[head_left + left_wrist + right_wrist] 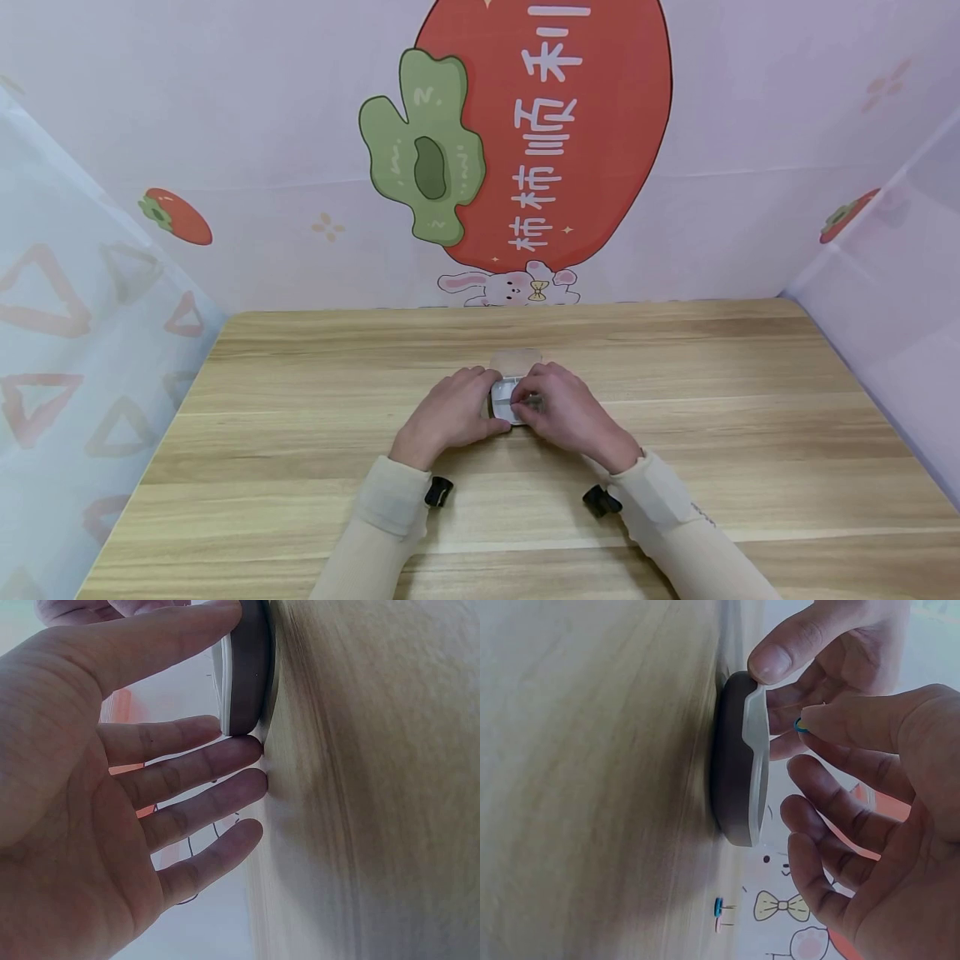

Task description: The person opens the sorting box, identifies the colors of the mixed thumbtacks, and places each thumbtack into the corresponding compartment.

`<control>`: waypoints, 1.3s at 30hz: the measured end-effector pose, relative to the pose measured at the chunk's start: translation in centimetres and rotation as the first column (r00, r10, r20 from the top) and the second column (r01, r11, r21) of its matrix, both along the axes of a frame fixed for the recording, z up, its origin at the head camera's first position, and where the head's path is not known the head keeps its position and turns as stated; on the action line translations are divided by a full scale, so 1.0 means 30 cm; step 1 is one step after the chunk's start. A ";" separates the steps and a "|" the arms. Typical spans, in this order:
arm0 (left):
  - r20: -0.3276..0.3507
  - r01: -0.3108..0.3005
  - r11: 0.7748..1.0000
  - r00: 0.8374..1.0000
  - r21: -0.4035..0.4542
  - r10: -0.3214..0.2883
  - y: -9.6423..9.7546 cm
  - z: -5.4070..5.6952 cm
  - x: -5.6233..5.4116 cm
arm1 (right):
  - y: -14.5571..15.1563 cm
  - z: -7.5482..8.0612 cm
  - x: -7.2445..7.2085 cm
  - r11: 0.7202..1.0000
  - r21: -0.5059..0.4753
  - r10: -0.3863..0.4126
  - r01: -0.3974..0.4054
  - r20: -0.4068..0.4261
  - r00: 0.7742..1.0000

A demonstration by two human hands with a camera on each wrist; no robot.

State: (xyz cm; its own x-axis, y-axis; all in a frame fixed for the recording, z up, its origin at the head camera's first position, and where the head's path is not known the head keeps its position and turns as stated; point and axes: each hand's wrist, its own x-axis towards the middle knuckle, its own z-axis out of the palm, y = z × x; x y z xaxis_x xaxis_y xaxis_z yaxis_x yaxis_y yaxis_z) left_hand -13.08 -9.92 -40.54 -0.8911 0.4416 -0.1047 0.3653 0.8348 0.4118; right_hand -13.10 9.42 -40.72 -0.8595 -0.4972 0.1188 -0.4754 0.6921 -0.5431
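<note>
A small compartment box (502, 400), white inside with a dark grey-brown outer shell (733, 769), sits on the table. My left hand (453, 408) holds it from the left. Its thumb lies on the near edge and its index finger at the far edge, the other fingers stretched out beside it in the left wrist view. Over the box's right part, my right hand (566, 410) pinches a tiny blue-and-yellow piece (801, 725) between thumb and index finger. The remaining fingers are loosely bent. Behind the box shows a see-through lid (515, 361).
On the wooden table (300, 450), beyond the box in the right wrist view, lie a blue-headed pin (718, 907) and a pink-headed pin (718, 924). A printed cloth wall (285, 150) stands along the table's back edge, with more cloth at both sides.
</note>
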 end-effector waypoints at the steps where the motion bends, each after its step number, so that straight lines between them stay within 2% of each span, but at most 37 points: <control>1: 0.000 0.000 1.000 1.000 0.000 0.000 0.000 0.000 0.000 | -0.001 -0.001 0.000 1.000 0.002 0.001 -0.001 -0.002 1.000; 21: -0.005 0.000 1.000 1.000 -0.007 0.000 0.001 0.000 0.003 | -0.005 -0.023 0.003 0.999 0.036 0.010 -0.007 -0.094 0.996; 39: 0.000 -0.003 1.000 1.000 -0.011 0.003 0.004 0.003 0.001 | -0.008 -0.036 0.003 0.998 0.056 0.017 -0.010 -0.124 0.992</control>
State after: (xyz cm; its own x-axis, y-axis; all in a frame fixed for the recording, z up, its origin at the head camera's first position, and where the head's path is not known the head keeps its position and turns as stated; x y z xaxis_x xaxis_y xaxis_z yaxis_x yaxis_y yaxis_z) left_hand -13.06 -9.82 -40.46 -0.8924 0.4377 -0.1094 0.3628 0.8404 0.4026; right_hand -13.00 9.19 -41.81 -0.8329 -0.5176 0.1960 -0.5464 0.7123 -0.4405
